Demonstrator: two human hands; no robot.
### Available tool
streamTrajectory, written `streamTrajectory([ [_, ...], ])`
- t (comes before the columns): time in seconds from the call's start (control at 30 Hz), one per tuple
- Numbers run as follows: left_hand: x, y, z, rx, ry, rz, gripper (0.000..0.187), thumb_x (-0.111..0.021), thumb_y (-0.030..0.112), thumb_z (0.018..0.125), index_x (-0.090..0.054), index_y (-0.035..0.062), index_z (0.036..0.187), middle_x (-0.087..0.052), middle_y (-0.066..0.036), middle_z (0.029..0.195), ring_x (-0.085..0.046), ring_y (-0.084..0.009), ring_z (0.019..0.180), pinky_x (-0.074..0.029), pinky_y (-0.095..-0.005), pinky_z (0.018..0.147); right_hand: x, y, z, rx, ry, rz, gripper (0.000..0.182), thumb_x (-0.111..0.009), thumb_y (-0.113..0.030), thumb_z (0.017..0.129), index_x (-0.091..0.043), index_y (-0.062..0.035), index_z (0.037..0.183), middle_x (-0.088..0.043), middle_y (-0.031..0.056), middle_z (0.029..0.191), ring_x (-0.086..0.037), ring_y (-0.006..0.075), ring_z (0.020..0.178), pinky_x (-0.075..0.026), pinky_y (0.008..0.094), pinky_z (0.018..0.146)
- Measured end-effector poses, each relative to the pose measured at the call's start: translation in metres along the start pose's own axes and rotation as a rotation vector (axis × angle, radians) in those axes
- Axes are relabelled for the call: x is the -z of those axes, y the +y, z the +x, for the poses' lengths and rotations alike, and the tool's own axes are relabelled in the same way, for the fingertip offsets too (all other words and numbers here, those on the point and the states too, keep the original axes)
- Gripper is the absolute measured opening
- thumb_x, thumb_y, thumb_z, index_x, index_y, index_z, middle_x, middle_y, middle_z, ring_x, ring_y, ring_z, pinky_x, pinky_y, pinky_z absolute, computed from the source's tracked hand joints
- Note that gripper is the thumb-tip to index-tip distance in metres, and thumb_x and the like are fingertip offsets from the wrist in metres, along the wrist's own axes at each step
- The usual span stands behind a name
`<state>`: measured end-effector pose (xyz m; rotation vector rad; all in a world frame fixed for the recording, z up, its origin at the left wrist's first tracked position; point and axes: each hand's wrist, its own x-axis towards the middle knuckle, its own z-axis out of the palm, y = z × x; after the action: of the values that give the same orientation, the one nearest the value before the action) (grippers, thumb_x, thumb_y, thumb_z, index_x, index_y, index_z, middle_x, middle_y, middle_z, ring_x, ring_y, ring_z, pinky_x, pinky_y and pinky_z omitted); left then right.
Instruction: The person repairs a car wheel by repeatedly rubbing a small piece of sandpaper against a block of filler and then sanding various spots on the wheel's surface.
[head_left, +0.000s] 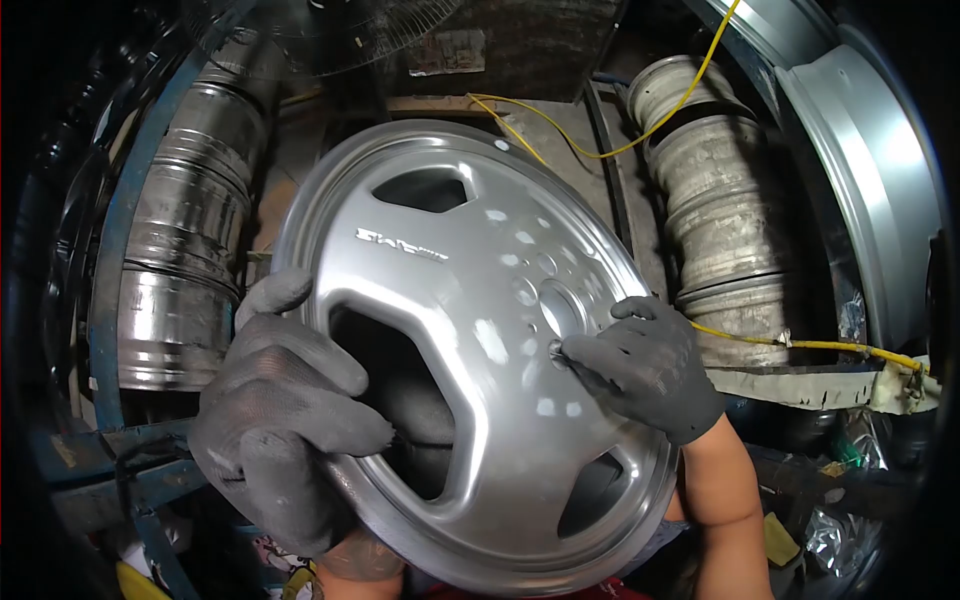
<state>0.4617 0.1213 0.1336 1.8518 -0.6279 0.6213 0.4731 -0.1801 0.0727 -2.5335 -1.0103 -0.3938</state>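
Observation:
A silver alloy wheel rim (400, 290) stands tilted in front of me, its face turned up toward me. Pale patches mark the metal around its centre hole, and raised lettering shows at the upper left. My left hand (290, 410), in a dark grey glove, grips the left edge, with fingers reaching over the large opening. My right hand (645, 370), gloved alike, is by the centre hole. Its fingers are curled, and a fingertip presses at a small bolt hole. Whether anything small is pinched there is hidden.
Metal wheel barrels lie in a row on the left rack (185, 230), and dull wheel barrels (725, 200) line the right one. A yellow hose (640, 145) runs across the back and right. A fan (330, 30) stands at the top, and a large silver rim (865, 180) at far right.

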Motion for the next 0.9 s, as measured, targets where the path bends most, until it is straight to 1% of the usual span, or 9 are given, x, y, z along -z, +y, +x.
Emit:
streamTrajectory([
  [0.1,0.004,0.0,0.0,-0.047,-0.071,0.085,0.025,-0.053,0.024,0.1,-0.054,0.0144,0.077,-0.051,0.006,0.064,-0.063,-0.0177,0.08,-0.033,-0.062,0.119,-0.001,0.003,-0.002,0.041,0.014,0.002,0.025,-0.087,-0.01,0.075,-0.075,-0.0134,0.097,-0.069,0.0018,0.077,-0.067,0.0195,0.068,-0.057,0.0385,0.081],
  [0.17,-0.01,-0.01,0.0,0.003,0.162,-0.057,0.045,-0.059,0.042,0.096,-0.064,0.0175,0.059,-0.052,0.003,0.055,-0.06,-0.0156,0.065,-0.044,-0.0548,0.108,0.001,0.005,0.0,0.058,0.051,0.03,0.025,-0.085,-0.007,0.076,-0.076,-0.0129,0.099,-0.069,0.0032,0.077,-0.067,0.0204,0.069,-0.057,0.0391,0.081],
  [0.27,-0.004,-0.01,-0.001,-0.007,0.134,-0.016,0.046,-0.057,0.04,0.098,-0.062,0.0172,0.059,-0.052,0.003,0.056,-0.06,-0.0158,0.066,-0.045,-0.0546,0.108,0.023,0.011,-0.006,-0.048,0.259,0.027,0.028,-0.08,-0.001,0.076,-0.077,-0.0105,0.103,-0.069,0.0065,0.079,-0.068,0.024,0.073,-0.057,0.0399,0.079],
  [0.37,-0.013,0.002,0.0,0.038,0.164,0.074,0.047,-0.051,0.038,0.101,-0.056,0.0159,0.06,-0.049,0.003,0.055,-0.059,-0.0161,0.067,-0.045,-0.0557,0.109,0.015,0.019,-0.01,-0.105,0.345,-0.042,0.028,-0.084,-0.013,0.076,-0.079,-0.0086,0.103,-0.069,0.0073,0.079,-0.068,0.028,0.075,-0.055,0.0394,0.075],
  [0.4,-0.016,0.003,0.0,0.034,0.19,0.084,0.047,-0.05,0.038,0.102,-0.053,0.0154,0.06,-0.048,0.003,0.054,-0.059,-0.0164,0.067,-0.045,-0.0561,0.109,0.015,0.015,-0.011,-0.162,0.244,0.06,0.034,-0.074,0.002,0.078,-0.077,-0.0069,0.111,-0.071,0.0093,0.083,-0.07,0.0306,0.078,-0.056,0.0406,0.076],
  [0.47,-0.013,0.003,0.001,0.04,0.138,0.084,0.046,-0.047,0.035,0.103,-0.044,0.0144,0.062,-0.044,0.002,0.055,-0.058,-0.0174,0.066,-0.043,-0.0585,0.111,0.001,0.01,-0.009,-0.336,0.102,0.24,0.031,-0.074,-0.003,0.081,-0.077,-0.008,0.112,-0.072,0.012,0.09,-0.07,0.0328,0.082,-0.056,0.0411,0.079],
  [0.6,0.011,-0.005,-0.006,0.005,-0.076,0.033,0.035,-0.038,0.03,0.105,-0.046,0.0145,0.075,-0.047,-0.001,0.071,-0.058,-0.0186,0.081,-0.032,-0.0615,0.122,-0.001,0.005,0.0,-0.569,-0.14,0.415,0.031,-0.077,-0.019,0.085,-0.075,-0.0101,0.115,-0.072,0.0169,0.107,-0.07,0.0369,0.094,-0.055,0.0437,0.084],
  [0.73,0.002,-0.01,-0.014,0.076,0.08,-0.111,0.039,-0.029,0.029,0.108,-0.046,0.0158,0.075,-0.042,0.001,0.069,-0.051,-0.0199,0.081,-0.026,-0.058,0.127,0.001,-0.004,0.01,-0.568,-0.146,0.14,0.057,-0.079,-0.035,0.084,-0.064,-0.0072,0.131,-0.066,0.0226,0.122,-0.067,0.04,0.107,-0.053,0.0479,0.095],
  [0.9,0.026,-0.014,-0.02,0.023,-0.044,-0.092,0.035,-0.034,0.029,0.11,-0.049,0.0121,0.083,-0.043,-0.001,0.073,-0.052,-0.0212,0.087,-0.037,-0.0546,0.117,0.017,-0.02,0.02,-0.439,-0.314,-0.127,0.057,-0.071,-0.029,0.09,-0.056,-0.005,0.14,-0.058,0.0236,0.133,-0.061,0.0367,0.118,-0.047,0.0471,0.099],
])
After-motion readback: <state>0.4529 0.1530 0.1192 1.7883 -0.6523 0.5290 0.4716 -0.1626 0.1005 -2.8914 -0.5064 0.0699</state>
